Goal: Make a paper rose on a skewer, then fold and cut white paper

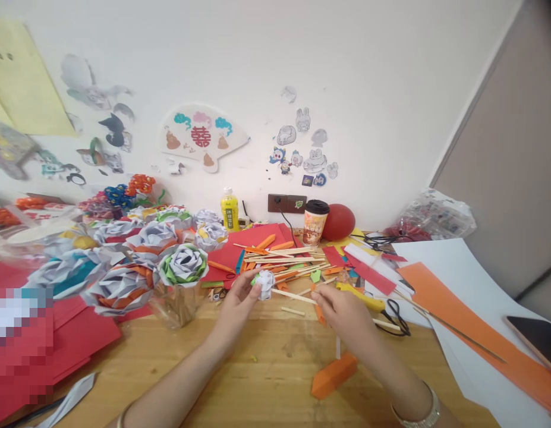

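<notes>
Between the fingers of my left hand (239, 297) is a small white paper flower (265, 283), with a bit of green at its edge. A thin wooden stick (295, 295) runs from the flower to my right hand (342, 306), whose fingers pinch its other end. Just behind my right hand lies a yellow glue gun (362, 297) with a black cord. A folded orange paper piece (333, 375) rests on the wooden table (266, 380) below my hands. Loose sticks (284, 257) and orange paper strips lie in a pile behind the flower.
At left, finished paper flowers (183, 264) stand in a clear cup (175, 306), beside red paper sheets (85, 339). A yellow bottle (229, 209), a lidded paper cup (314, 223) and a red balloon (339, 222) stand along the wall. White and orange sheets (462, 309) and a phone (536, 339) lie right.
</notes>
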{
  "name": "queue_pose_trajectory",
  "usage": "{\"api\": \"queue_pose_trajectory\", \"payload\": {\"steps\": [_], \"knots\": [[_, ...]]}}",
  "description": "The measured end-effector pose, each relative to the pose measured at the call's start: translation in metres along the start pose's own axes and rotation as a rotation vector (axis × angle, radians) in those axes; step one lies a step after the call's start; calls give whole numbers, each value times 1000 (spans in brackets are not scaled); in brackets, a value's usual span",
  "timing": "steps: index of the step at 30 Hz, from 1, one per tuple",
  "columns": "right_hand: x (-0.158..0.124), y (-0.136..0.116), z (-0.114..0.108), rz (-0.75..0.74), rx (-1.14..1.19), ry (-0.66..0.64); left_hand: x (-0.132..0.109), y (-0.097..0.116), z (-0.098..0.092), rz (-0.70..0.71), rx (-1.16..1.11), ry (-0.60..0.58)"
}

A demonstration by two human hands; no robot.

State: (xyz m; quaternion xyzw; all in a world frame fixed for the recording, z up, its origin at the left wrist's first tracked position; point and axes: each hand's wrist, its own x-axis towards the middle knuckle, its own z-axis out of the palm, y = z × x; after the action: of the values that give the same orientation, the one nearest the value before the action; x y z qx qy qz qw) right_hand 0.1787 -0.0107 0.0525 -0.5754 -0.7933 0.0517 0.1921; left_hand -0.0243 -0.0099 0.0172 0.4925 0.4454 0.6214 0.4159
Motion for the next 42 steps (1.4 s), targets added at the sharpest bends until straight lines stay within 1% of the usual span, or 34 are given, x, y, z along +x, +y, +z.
{"api": "queue_pose_trajectory", "payload": {"steps": [3, 5, 8, 10, 13, 16, 18, 21, 23, 25, 29, 34, 36, 40, 42], "knots": [[-3, -5, 2, 43, -136, 18, 0, 0, 2, 4, 12, 9], [-4, -6, 3, 53, -163, 32, -1, 0, 3, 14, 7, 25], [-4, -5, 4, 31, -80, 48, -2, 1, 4, 22, 6, 42], [-3, -3, 3, 15, -34, 44, -2, 2, 3, 23, 15, 29], [-1, -1, 2, 12, -37, 46, -2, 2, 3, 34, 29, 7], [-1, -2, 2, -8, -25, 91, -2, 3, 2, 34, 50, -5], [-1, -2, 3, -8, 38, 85, -2, 4, 1, 35, 58, -6], [0, 0, 1, 14, 203, 6, -3, 6, 1, 39, 54, -8], [1, 2, -2, -25, 311, -26, -3, 8, 1, 25, 33, -13], [2, 4, -5, -80, 377, -28, -4, 11, 2, 9, 8, -21], [2, 5, -5, -115, 387, 11, -5, 15, 2, 38, 4, -21], [1, 1, 2, -145, 271, 44, -5, 15, 0, 74, 18, 22], [0, 1, 4, -160, 227, 87, -4, 14, 0, 79, 27, 28], [-2, 1, 7, -218, 148, 228, -4, 15, 0, 63, 36, 29], [-4, 0, 8, -238, 105, 265, -5, 15, 0, 49, 29, 29]]}}
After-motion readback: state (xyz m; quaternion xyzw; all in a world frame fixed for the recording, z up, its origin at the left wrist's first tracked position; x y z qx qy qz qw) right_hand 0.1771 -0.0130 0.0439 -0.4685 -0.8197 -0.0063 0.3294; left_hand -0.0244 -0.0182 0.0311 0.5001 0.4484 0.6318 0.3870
